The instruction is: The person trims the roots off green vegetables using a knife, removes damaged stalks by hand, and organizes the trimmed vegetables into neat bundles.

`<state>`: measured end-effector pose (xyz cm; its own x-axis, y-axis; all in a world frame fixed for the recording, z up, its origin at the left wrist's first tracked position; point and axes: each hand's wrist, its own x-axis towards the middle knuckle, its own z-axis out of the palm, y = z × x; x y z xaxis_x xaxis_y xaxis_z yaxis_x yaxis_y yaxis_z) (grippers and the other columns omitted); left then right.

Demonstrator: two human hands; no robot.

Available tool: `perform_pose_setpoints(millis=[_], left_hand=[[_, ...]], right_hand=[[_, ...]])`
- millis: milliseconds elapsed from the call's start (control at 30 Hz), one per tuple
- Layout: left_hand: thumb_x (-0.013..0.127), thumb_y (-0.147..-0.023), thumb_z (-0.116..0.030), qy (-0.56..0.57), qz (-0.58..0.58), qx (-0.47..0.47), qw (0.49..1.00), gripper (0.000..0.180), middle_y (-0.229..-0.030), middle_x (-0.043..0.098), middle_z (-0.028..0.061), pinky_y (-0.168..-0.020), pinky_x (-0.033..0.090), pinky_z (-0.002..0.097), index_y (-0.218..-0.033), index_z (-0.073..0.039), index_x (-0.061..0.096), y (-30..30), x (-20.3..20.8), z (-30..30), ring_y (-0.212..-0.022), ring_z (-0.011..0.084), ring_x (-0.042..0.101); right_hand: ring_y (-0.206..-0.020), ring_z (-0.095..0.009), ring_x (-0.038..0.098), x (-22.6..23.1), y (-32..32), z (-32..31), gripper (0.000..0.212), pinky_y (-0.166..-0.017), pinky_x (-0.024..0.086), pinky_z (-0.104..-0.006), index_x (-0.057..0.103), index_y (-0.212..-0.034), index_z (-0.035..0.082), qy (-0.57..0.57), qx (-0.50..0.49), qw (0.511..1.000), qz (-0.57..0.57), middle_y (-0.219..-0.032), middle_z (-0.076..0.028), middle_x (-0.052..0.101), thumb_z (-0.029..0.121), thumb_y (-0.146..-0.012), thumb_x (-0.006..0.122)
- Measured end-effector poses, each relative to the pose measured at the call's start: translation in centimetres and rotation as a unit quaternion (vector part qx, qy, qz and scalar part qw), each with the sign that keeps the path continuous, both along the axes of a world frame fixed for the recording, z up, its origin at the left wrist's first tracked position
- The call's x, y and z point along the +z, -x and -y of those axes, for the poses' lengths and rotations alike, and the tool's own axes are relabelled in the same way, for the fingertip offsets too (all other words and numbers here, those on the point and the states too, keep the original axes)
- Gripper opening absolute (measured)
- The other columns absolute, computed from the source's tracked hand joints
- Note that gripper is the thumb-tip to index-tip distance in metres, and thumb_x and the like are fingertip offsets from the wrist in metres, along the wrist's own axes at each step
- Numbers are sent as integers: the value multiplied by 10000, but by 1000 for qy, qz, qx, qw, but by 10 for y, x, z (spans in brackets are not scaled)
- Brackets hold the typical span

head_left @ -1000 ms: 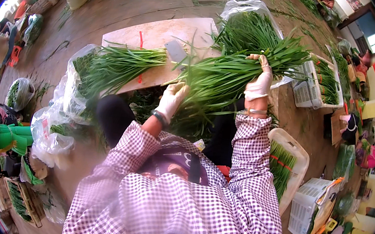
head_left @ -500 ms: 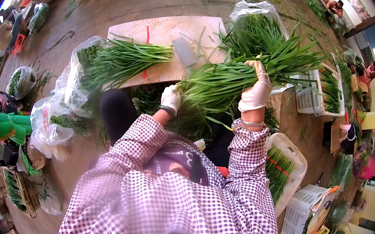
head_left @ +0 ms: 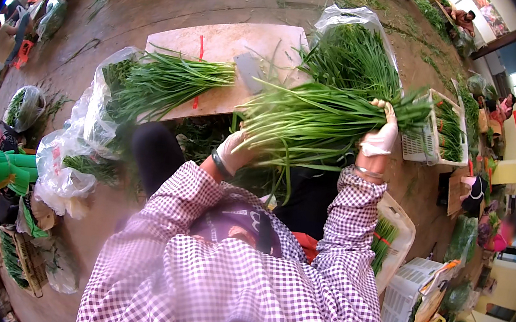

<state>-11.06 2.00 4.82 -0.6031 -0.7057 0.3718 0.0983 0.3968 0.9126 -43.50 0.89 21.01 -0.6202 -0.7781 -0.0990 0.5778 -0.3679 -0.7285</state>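
Note:
A large loose bunch of garlic chives [head_left: 318,120] is held level over my lap, its pale stem ends toward the left. My right hand [head_left: 382,134], in a thin white glove, is closed around the leafy end. My left hand [head_left: 237,151], gloved too, is curled against the stem ends, with its fingers partly hidden behind them. On the pale board [head_left: 241,36] lies a second pile of garlic chives [head_left: 181,81] across a red strip [head_left: 201,48]. To the right of that pile rests a flat grey metal blade [head_left: 249,73].
A clear bag of chives [head_left: 355,54] stands behind my right hand. White crates [head_left: 419,145] and a pale tub [head_left: 401,227] hold tied bunches at the right. Crumpled plastic bags [head_left: 64,163] lie at the left. Other people work around the floor's edges.
My right hand has moved right and slightly down, from mid-bunch to the leafy end. The bunch now lies straighter and more level. My left hand has dropped slightly, under the stem ends.

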Motion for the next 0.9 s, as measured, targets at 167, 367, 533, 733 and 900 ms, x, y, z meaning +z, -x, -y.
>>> perform_pose_setpoints(millis=[167,367,533,733,900], left_hand=[[464,-922,-165,-398,-272,-112,869,393,-1294,535,127,-998,398,399,-1275,7,496,-15,9,-11,-1165,269,507],[576,-891,-183,-524,-373,-214,735,486,-1294,520,142,-952,437,400,-1329,-30,433,-17,43,-17,-1127,263,540],[617,-900,-196,-549,-248,-91,793,432,-1209,591,94,-886,498,341,-1287,-47,497,-8,100,-22,-1073,200,586],[561,-932,-242,-574,-299,-15,762,325,-1139,618,94,-824,534,370,-1212,-76,551,6,55,-23,-1011,215,615],[590,-892,-300,-536,-422,-77,727,439,-1223,581,127,-958,449,456,-1244,-47,521,1,60,-27,-1096,264,574]], right_hand=[[-820,-228,618,-22,15,3,104,-835,519,-368,621,-830,28,25,57,994,85,-835,-90,648,114,-869,577],[-839,-228,601,-16,-1,4,136,-859,500,-384,615,-823,24,40,113,986,116,-852,-95,636,142,-875,570],[-836,-223,592,-11,-21,10,133,-854,490,-364,614,-823,25,-35,102,992,64,-853,-85,631,143,-874,578],[-832,-218,601,-3,-29,10,142,-841,488,-351,617,-820,27,-17,134,991,-3,-854,-93,643,157,-874,594],[-827,-232,606,7,-11,11,142,-847,492,-368,612,-820,29,0,108,994,15,-860,-102,646,158,-875,593]])
